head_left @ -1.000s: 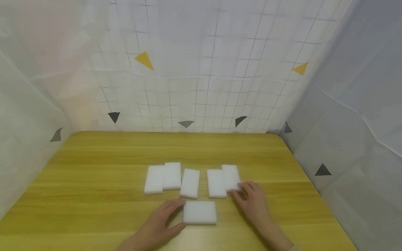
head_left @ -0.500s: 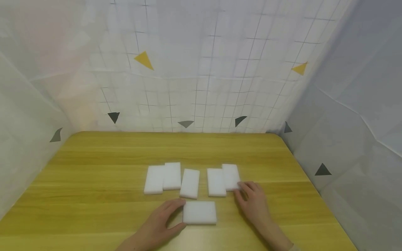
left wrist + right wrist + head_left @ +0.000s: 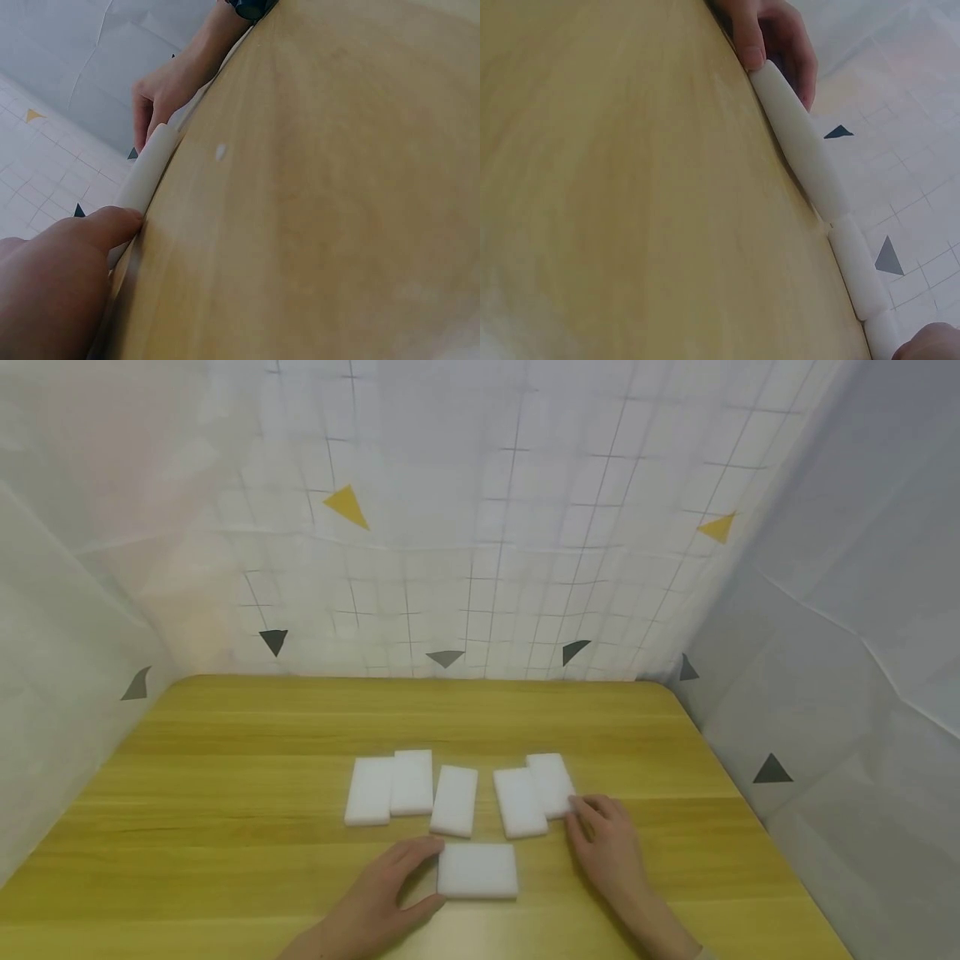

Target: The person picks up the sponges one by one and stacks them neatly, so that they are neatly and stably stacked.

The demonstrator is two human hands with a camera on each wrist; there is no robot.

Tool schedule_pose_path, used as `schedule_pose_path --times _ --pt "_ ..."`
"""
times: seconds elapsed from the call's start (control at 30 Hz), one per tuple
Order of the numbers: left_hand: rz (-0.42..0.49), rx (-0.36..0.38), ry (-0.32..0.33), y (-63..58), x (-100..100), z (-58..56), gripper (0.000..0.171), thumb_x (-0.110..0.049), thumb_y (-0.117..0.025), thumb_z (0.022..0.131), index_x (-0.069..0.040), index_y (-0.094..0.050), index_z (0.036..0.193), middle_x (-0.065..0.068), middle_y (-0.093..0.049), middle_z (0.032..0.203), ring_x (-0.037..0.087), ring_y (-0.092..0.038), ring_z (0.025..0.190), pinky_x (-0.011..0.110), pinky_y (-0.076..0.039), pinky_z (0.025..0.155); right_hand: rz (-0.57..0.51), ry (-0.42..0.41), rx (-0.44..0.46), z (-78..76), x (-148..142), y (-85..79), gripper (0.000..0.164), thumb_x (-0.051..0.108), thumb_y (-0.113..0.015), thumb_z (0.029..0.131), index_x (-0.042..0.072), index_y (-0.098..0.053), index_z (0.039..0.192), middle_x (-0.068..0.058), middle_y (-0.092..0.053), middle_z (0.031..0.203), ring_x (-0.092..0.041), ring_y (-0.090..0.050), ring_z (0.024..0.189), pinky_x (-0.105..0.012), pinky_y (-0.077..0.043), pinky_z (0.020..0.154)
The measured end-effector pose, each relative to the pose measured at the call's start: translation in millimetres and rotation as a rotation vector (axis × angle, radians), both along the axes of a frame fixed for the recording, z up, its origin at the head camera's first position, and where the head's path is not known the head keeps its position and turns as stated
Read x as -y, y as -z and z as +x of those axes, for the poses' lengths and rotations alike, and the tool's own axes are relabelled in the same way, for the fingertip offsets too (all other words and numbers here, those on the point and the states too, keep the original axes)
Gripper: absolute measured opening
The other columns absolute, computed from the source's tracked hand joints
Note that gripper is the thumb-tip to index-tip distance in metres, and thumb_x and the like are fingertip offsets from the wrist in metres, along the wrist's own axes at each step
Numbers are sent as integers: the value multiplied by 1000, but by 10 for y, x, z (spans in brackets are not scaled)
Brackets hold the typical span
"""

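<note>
Head view: inner-right block (image 3: 521, 803) just skewed from table's (image 3: 247, 735) far edge, likely unsettled; my left hand (image 3: 378, 892) gripped front block (image 3: 480, 871), right hand's (image 3: 609, 850) hold unclear.

No readable text, label, brand or number in any view on my feed. Backdrop (image 3: 442, 510): I make out only grid lines (image 3: 514, 449), yellow triangles (image 3: 348, 508), dark triangles (image 3: 274, 642) as printed marks.

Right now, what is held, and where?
The left hand holds the front block by its left end. The right hand touches the rightmost block at one corner; any grip is unclear.
</note>
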State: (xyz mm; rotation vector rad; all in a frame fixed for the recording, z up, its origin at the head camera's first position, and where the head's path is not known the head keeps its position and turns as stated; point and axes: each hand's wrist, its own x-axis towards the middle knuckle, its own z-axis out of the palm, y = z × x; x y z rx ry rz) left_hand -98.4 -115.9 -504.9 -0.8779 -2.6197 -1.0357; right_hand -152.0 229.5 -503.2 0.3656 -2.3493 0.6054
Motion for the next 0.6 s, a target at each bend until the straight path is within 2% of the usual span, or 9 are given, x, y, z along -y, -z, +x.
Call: schedule_pose_path --times 0.23,0.33,0.47,0.6 --pt "0 -7 -2 5 -1 1 56 -43 -72 91 -26 -53 141 -14 -53 141 13 -55 128 39 -52 103 -8 9 3 2 -5 2 25 0 -83 75 2 -76 99 -13 -70 94 -29 -65 88 -45 -57 72" --pt "0 -6 -1 -2 -4 3 56 -42 -72 91 -26 -53 141 -14 -54 141 13 -55 128 39 -52 103 -20 7 17 6 -4 1 27 9 -86 75 3 -75 99 -12 -70 96 -29 -64 91 -45 -56 76" --pt "5 1 3 -13 -4 5 56 -42 -72 91 -25 -53 141 -13 -54 141 13 -55 128 39 -52 103 -32 6 44 16 5 1 39 25 -90 71 4 -73 99 -11 -69 98 -30 -63 93 -45 -54 78" --pt "10 1 2 -15 -5 8 56 -42 -72 91 -25 -53 141 -12 -54 141 13 -55 128 39 -52 104 -25 9 46 27 15 2 46 31 -92 66 4 -72 98 -10 -68 96 -30 -62 91 -45 -54 76"
